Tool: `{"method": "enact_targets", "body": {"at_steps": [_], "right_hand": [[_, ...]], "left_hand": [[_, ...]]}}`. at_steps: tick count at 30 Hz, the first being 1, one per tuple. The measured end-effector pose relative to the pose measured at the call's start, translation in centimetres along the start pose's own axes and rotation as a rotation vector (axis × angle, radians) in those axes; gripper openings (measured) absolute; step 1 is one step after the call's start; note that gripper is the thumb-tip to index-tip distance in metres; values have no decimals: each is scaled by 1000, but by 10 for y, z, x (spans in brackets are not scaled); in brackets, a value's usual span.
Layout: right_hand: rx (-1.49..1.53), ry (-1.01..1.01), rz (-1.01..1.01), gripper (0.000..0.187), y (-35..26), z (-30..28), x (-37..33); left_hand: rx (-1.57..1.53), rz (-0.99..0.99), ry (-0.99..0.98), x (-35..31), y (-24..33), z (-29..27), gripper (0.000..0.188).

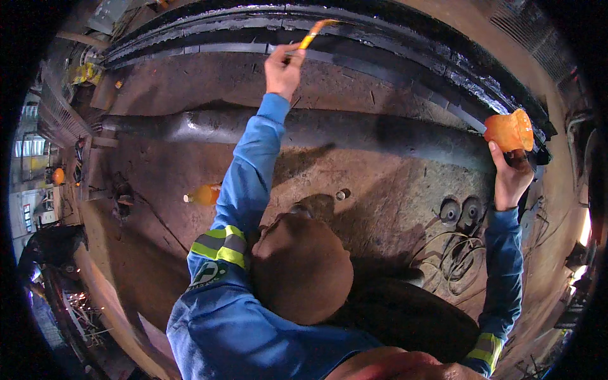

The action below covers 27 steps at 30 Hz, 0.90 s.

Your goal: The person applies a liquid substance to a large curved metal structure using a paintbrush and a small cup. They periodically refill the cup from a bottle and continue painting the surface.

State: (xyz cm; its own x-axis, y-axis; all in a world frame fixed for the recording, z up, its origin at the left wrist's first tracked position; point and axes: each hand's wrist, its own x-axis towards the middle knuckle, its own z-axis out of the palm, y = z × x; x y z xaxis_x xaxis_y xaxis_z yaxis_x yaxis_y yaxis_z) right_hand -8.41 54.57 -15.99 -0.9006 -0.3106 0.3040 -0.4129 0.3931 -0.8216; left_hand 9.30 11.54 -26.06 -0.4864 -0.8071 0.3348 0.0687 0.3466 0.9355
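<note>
My left hand (283, 71) reaches far forward, its fingers closed around a slim brush (308, 40) with a yellow handle. The brush's orange tip bends to the right over a long, dark, glossy metal beam (405, 43); whether it touches the beam I cannot tell. Out at the right, my right hand (510, 180) grips an orange cup (508, 130) that flares at one end. The cup is tilted close to the beam's right end, and what is inside it is hidden. Both arms are in blue sleeves with reflective bands.
A thick dark pipe (354, 130) crosses the brown floor before me. Beside my left sleeve lies an orange bottle (204, 194). A small can (342, 194), two round discs (461, 211) and a coiled cable (465, 272) are at the right. Sparks (79, 303) show at lower left.
</note>
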Motion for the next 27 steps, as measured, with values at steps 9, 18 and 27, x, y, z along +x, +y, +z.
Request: {"method": "enact_targets", "body": {"at_steps": [9,18,27], "right_hand": [[192,18,-61,43,-6,16,1],[92,41,-89,40,1,11,5],[46,24,-139,36,-15,17,7]], "left_hand": [[-233,-141,537,11,-27,-5,10],[-128,-24,-108,-28,-1,20,12],[-228,-184,494,-14,-24,14,15]]}}
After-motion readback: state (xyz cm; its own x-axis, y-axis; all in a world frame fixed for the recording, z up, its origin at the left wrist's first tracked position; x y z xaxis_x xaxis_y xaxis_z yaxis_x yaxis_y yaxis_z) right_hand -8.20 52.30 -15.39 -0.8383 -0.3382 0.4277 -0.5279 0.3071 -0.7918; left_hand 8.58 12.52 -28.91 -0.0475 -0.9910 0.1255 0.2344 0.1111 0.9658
